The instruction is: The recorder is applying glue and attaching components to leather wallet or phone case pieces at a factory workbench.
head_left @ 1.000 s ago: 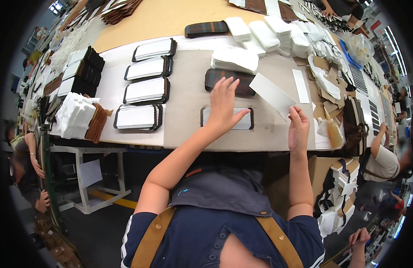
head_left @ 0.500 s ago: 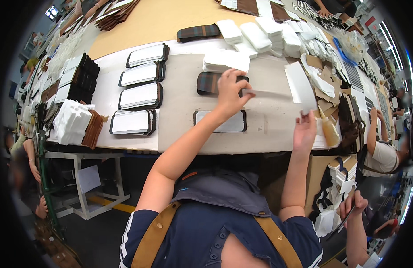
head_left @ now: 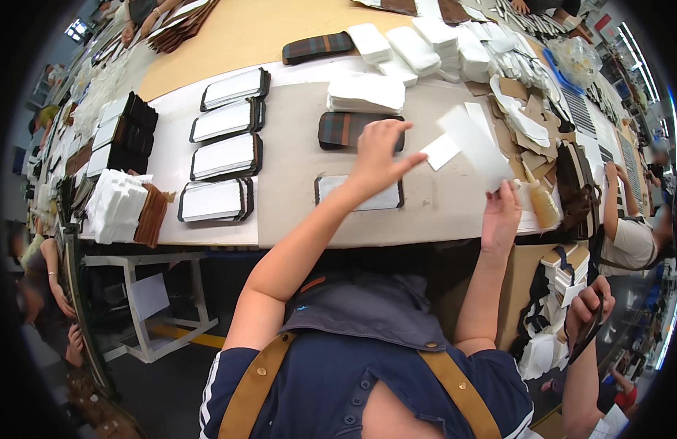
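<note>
Right hand [head_left: 502, 212]: pinched at the fingertips on the lower end of a white strip [head_left: 474, 150], which I see slanting up and leftward over the surface [head_left: 444, 223].

Left hand [head_left: 382, 157]: released, fingers spread, thumb apart. The thumb tip lies at the corner of a small white piece [head_left: 442, 151]; whether they touch, I cannot tell from here.

Second white strip [head_left: 487, 121]: partly hidden behind the first.

Plaid panel [head_left: 335, 132], dark with an orange stripe: just beyond the left hand, partly covered by it.

Stack of white pads [head_left: 364, 93]: directly behind the plaid panel.

Dark-edged panel [head_left: 378, 196], grey-faced: flat near the front edge, partly under my view of the left forearm.

Stacks of white-faced panels [head_left: 223, 157], four: in a column at left.

Bottle [head_left: 545, 206], amber contents: tilted, near the right hand.

Brown card scraps [head_left: 539, 146]: heaped beyond the bottle.
</note>
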`<act>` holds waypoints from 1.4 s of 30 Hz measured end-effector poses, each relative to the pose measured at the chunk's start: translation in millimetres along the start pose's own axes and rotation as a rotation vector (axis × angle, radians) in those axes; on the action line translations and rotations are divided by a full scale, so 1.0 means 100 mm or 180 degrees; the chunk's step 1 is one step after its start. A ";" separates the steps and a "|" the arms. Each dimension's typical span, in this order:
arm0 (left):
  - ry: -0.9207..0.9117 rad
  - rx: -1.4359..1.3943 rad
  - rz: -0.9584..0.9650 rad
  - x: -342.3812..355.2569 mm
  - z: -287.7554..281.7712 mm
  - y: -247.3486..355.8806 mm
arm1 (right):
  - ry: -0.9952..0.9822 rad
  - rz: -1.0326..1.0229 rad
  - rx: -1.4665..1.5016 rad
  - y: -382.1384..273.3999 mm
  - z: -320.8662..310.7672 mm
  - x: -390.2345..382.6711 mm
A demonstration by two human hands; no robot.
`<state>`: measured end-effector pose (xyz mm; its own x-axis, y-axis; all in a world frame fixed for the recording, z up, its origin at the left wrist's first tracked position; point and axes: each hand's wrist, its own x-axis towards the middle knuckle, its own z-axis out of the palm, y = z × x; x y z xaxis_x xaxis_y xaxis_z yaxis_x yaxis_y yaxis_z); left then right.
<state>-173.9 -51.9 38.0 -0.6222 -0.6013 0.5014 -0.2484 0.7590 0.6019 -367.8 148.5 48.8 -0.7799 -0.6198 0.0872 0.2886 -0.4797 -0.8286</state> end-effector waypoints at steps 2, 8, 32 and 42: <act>-0.0437 -0.1973 -0.1213 -0.04 -0.34 -0.06 | -0.0155 0.0301 -0.0037 0.11 0.16 -0.08; -0.0409 -0.2589 -0.2172 -0.40 -0.82 -0.18 | -0.1084 0.0127 -0.2364 0.39 0.55 -0.13; 0.0277 0.0732 -0.1100 -1.45 -0.99 -0.42 | -0.3388 -0.1473 -0.4113 0.70 1.01 -0.10; 0.0253 0.0796 -0.1063 -1.49 -0.96 -0.42 | -0.3492 -0.1484 -0.4216 0.80 1.02 -0.12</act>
<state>0.8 -18.0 -2.1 -0.4201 -0.8345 0.3566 -0.6052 0.5505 0.5751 -278.7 54.3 37.6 0.1930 -0.9471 0.2563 -0.8548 -0.2906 -0.4300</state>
